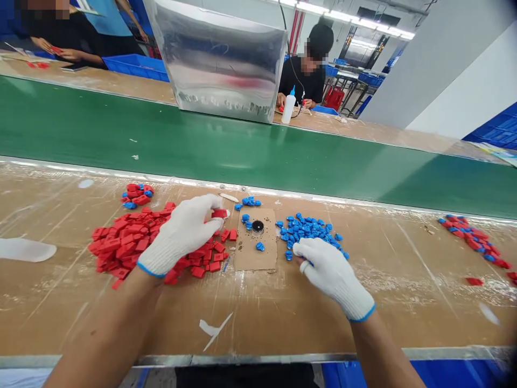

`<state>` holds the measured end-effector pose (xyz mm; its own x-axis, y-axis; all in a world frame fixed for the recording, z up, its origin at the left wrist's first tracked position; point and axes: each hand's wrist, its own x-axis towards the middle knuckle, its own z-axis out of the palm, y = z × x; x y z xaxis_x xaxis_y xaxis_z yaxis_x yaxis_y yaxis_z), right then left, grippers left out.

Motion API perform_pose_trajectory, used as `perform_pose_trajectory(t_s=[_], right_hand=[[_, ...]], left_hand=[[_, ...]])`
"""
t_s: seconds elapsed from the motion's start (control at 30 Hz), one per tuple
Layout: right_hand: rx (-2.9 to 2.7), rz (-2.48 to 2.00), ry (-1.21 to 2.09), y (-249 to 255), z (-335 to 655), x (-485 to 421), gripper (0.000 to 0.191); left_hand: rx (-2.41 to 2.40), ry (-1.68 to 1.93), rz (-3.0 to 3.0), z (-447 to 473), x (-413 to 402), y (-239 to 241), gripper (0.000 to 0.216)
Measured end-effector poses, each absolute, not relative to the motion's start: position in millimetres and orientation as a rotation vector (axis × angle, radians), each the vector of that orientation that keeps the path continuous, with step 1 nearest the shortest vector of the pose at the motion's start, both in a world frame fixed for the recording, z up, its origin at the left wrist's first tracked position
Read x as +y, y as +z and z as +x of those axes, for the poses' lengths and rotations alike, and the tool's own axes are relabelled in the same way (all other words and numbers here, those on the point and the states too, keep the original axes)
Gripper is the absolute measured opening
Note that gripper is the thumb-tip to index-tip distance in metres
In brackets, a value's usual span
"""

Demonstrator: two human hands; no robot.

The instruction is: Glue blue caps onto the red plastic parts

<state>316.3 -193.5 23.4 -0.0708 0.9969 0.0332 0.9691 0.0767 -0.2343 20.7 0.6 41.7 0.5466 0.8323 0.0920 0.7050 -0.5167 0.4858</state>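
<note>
Both my hands wear white knit gloves. My left hand (183,231) lies over a heap of small red plastic parts (123,242) and pinches one red part (219,213) between its fingertips. My right hand (327,269) rests at the near edge of a pile of small blue parts (309,229), its fingers curled together; whether anything is in them is hidden. Between the hands lies a brown cardboard square (256,242) with a small black round piece (257,226) and a few loose blue parts on it.
A green conveyor belt (242,145) runs beyond the brown worktop. A shiny metal box (220,59) and a white squeeze bottle (288,105) stand past it, where other people sit working. Mixed red and blue parts (472,240) lie at the right; blue bins stand behind.
</note>
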Motion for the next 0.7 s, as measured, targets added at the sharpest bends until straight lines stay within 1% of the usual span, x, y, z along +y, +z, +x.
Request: perform_pose_trajectory(t_s=[0.07, 0.13, 0.23, 0.33, 0.37, 0.43, 0.57, 0.7], right_hand=[[-2.307, -2.153, 0.238, 15, 302, -186, 0.022], [-2.395, -2.258, 0.252, 12, 292, -177, 0.018], [-2.475, -2.294, 0.307, 11, 288, -171, 0.018], [-2.461, -2.181, 0.329, 7, 295, -172, 0.028], [-2.43, -2.088, 0.33, 7, 297, -172, 0.03], [-2.313, -1.798, 0.296, 10, 299, -168, 0.03], [-2.094, -1.336, 0.165, 46, 287, -146, 0.021], [-2.119, -1.009, 0.104, 84, 262, -118, 0.026]], left_hand=[[1.148, 0.741, 2.036, 24, -8, 45, 0.013], [0.977, 0.942, 1.725, 30, -15, 43, 0.017], [0.82, 1.053, 1.408, 41, -25, 34, 0.027], [0.673, 1.032, 1.22, 47, -32, 24, 0.025], [0.631, 1.012, 1.168, 48, -35, 21, 0.025], [0.586, 0.957, 1.085, 50, -41, 16, 0.026], [0.466, 0.78, 0.95, 52, -53, 14, 0.03], [0.353, 0.654, 0.806, 54, -62, 17, 0.035]])
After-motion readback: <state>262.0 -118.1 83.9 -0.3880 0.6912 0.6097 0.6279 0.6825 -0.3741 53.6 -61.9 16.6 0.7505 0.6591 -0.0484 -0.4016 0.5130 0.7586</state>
